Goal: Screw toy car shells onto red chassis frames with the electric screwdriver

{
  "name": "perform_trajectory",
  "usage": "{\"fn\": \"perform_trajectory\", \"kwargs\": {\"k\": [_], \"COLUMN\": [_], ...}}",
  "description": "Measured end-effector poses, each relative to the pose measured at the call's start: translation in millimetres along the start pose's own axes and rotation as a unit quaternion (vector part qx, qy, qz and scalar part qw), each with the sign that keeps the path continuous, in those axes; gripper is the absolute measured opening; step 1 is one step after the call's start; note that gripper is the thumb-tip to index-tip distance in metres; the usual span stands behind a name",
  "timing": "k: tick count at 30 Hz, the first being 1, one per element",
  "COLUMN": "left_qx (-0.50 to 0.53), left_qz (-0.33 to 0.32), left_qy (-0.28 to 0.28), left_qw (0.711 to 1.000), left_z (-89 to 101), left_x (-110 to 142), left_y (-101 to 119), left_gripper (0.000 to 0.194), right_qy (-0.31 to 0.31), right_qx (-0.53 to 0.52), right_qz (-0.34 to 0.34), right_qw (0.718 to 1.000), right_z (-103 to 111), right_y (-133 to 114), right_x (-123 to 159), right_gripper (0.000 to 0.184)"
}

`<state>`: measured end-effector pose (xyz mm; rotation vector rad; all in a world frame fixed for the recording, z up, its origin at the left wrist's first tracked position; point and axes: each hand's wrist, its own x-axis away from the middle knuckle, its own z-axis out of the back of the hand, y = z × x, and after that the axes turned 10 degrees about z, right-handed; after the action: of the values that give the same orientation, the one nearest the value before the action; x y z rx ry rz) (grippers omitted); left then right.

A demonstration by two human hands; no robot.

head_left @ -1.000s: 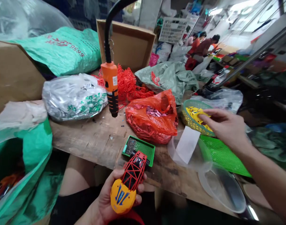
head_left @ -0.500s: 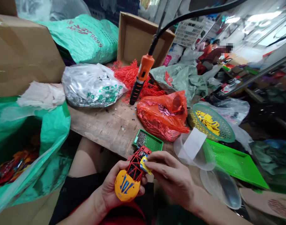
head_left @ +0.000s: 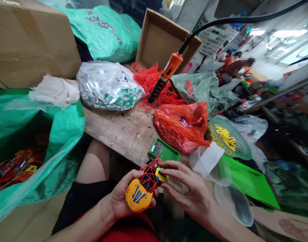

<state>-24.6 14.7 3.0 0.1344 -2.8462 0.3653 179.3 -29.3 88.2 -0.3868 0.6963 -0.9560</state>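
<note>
In my left hand [head_left: 120, 195] is a toy car [head_left: 138, 196] with a yellow, blue-marked front and a red lattice frame over a dark inside. The fingers wrap round its underside and the thumb lies on the frame's left side. A small yellow and blue plastic piece [head_left: 159, 175] sits against the frame's right side, between the thumb and fingertips of my right hand [head_left: 194, 190]. Whether the piece is seated in the frame cannot be made out. Just beyond the car stands a small green tray [head_left: 170, 154] with tiny metal screws at its left end.
An orange and black electric screwdriver [head_left: 166, 72] hangs above the table from a black cable. Behind are a red bag [head_left: 181, 129], a clear bag [head_left: 106, 87] and red lattice parts [head_left: 149, 79]. A green sack [head_left: 68, 134] stands left; a basket [head_left: 241, 146] holds yellow pieces.
The yellow and blue piece has turned against the frame, and my right fingers have shifted and spread a little around it. The whole view has swung slightly, and the screwdriver hangs more tilted.
</note>
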Motion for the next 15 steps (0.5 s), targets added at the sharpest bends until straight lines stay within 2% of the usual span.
{"fn": "perform_trajectory", "kwargs": {"k": [4,8,11,15], "left_qx": [0.007,0.004,-0.006,-0.019], "left_qz": [0.011,0.023,0.048,0.06], "left_qy": [-0.002,0.003,0.007,0.002], "left_qw": [1.0,1.0,0.999,0.998], "left_z": [1.7,1.5,2.8,6.0], "left_x": [2.0,4.4,5.2,5.5], "left_y": [2.7,4.0,3.7,2.2], "left_gripper": [0.044,0.045,0.049,0.047], "right_qy": [-0.008,-0.038,-0.038,-0.067], "right_qx": [-0.043,-0.046,-0.061,-0.106], "right_qz": [-0.04,-0.042,-0.039,-0.024], "right_qw": [0.998,0.997,0.997,0.992], "right_z": [4.9,12.8,18.9,21.1], "right_y": [-3.9,-8.4,-13.2,-16.7], "right_x": [-3.1,-7.2,-11.7,-19.6], "right_gripper": [0.036,0.042,0.047,0.046]}}
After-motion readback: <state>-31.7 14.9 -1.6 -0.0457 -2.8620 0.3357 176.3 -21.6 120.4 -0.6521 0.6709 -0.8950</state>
